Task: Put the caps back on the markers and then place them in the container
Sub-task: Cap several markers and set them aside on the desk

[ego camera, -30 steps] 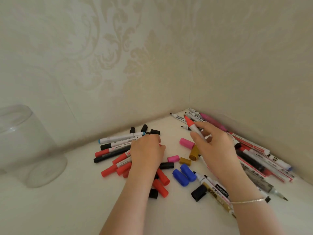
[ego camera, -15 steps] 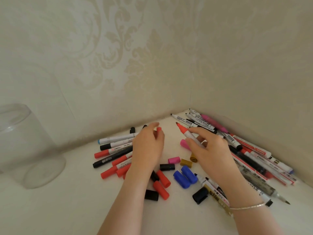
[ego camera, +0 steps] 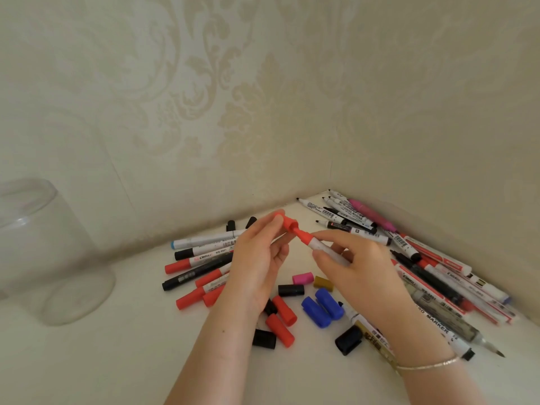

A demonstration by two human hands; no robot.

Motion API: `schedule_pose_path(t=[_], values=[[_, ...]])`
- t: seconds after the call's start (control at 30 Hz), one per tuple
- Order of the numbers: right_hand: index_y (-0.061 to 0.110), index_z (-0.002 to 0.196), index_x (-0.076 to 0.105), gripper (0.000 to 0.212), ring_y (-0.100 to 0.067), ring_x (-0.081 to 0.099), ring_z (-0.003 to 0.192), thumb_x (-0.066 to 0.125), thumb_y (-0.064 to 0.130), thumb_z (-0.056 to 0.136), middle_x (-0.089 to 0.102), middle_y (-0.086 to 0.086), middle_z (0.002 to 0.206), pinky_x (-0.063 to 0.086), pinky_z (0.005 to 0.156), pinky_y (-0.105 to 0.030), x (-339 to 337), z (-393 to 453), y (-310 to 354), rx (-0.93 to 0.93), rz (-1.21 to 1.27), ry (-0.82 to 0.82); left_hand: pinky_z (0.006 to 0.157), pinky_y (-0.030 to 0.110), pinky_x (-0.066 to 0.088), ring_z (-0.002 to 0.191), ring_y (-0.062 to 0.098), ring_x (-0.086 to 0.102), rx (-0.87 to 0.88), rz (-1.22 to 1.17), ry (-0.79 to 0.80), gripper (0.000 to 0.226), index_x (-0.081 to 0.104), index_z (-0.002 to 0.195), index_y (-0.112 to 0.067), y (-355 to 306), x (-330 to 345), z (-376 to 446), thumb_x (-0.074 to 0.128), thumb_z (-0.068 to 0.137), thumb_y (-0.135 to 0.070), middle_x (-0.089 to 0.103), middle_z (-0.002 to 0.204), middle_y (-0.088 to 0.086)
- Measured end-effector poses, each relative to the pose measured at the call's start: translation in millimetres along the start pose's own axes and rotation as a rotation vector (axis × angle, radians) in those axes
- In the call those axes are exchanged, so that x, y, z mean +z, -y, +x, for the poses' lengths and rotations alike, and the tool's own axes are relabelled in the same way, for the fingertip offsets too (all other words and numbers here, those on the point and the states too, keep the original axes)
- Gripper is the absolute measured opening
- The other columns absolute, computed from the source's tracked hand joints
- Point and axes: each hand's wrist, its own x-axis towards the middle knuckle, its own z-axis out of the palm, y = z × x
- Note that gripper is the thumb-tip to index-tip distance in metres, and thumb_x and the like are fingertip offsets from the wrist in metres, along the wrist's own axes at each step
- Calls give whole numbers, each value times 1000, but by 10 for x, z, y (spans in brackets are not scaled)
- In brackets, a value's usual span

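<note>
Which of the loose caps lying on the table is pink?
The pink cap, lying just left of the gold cap and above a black cap. It is the only pink one; the others are red, blue, black or gold.

A white table (ego camera: 96, 363) is set into a corner formed by two wallpapered walls. Near its left edge a clear container (ego camera: 43, 258) is stood. Along the back wall a group of capped markers (ego camera: 201, 264) is laid, in blue, black and red. In the far corner and along the right-hand wall a heap of uncapped markers (ego camera: 432, 276) is piled. Between the two groups loose caps are scattered: a pink cap (ego camera: 302, 278), a gold cap (ego camera: 323, 283), two blue caps (ego camera: 322, 307) touching side by side, red caps (ego camera: 282, 321) and black caps (ego camera: 264, 339).
</note>
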Motion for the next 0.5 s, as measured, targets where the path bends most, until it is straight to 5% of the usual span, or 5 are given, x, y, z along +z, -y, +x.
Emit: schedule_pose_path(t=[0.1, 0.2, 0.33, 0.5], values=[[45, 102, 63, 28, -12, 58, 58, 59, 21, 88, 63, 6, 69, 55, 62, -40, 6, 5, -23, 26, -103, 46, 75, 23, 45, 88, 6, 69, 131, 300, -21, 16, 66, 107, -20, 35, 27, -17, 57, 94, -19, 74, 91, -1], [38, 114, 62, 31, -11, 62, 66, 64, 27, 85, 61, 16, 75, 55, 68, -40, 9, -1, -19, -6, -195, 27, 68, 15, 45, 69, -8, 63, 303, 574, -40, 5, 61, 94, -18, 17, 23, -21, 61, 90, -14, 69, 74, -7], [36, 101, 69, 21, -7, 64, 64, 66, 26, 82, 67, 13, 76, 55, 62, -38, 10, -28, 36, -100, -128, 40, 49, 15, 39, 42, 4, 50, 276, 734, 26, 21, 51, 71, -11, -15, -4, -10, 57, 91, -14, 59, 52, -2], [38, 95, 73, 25, -5, 66, 61, 71, 18, 79, 69, 17, 72, 56, 55, -38, 6, -48, 49, -149, -113, -38, 43, 16, 34, 37, 11, 35, 258, 730, 143, 40, 57, 57, -11, -22, -3, -19, 55, 95, -25, 48, 41, 4]])
